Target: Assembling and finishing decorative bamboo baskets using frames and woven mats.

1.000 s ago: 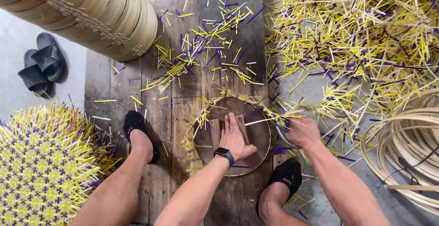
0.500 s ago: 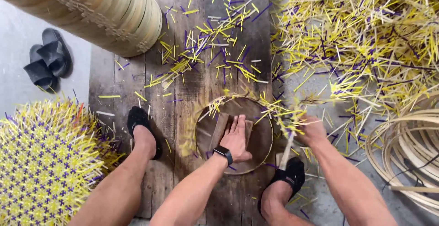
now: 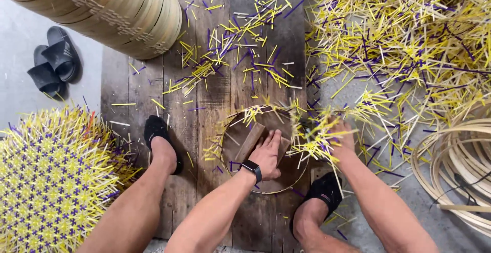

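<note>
While the left hand [image 3: 268, 153] is pressing flat, fingers together, on a small wooden block [image 3: 249, 141] lying inside a round hoop [image 3: 228, 165] on the plank floor [image 3: 215, 89], the right hand [image 3: 341, 136] is closing its fingers around a bunch of yellow and purple strips [image 3: 313, 139] just beside the hoop's right edge. This looks like the gathering step, with cut strips being drawn in from the big loose heap [image 3: 404, 43] on the right toward the hoop between the two black shoes. By my judgement, the next move is calling for a steady left-hand press so the block is not shifting, and a firm hold so no strips are slipping from the bunch.
</note>
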